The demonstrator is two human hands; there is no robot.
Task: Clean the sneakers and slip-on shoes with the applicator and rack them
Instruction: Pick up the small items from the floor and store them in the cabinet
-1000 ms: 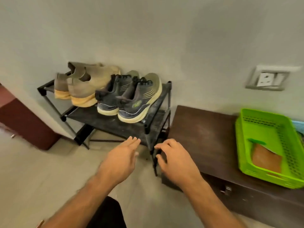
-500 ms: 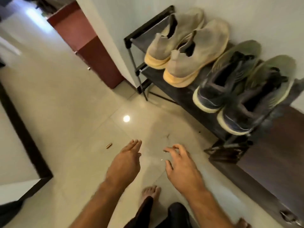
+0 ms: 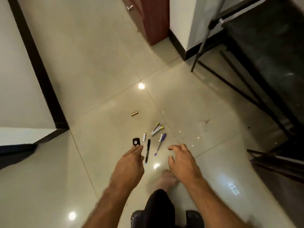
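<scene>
No shoes are in view now. The black shoe rack (image 3: 256,46) shows only its left end and legs at the upper right. My left hand (image 3: 130,163) reaches down over the tiled floor, fingers straight, its tips just short of a small black device (image 3: 136,142) with a white label. My right hand (image 3: 182,160) hovers beside it with fingers loosely spread, holding nothing. On the floor ahead of my hands lie a black pen (image 3: 147,150), a blue-tipped pen (image 3: 160,143), a small white tube (image 3: 144,137) and a white and yellow stapler-like item (image 3: 157,129). I cannot pick out the applicator.
A small brass cylinder (image 3: 134,113) lies farther out on the floor. A red-brown cabinet (image 3: 153,18) stands at the top centre. A dark bench (image 3: 279,175) runs along the right. My bare foot (image 3: 166,178) is below my right hand. A dark-trimmed wall corner (image 3: 54,124) is on the left.
My view has swung down and left, away from the racked shoes to the floor. Both hands stay out in front, now over small items lying on the tiles.
</scene>
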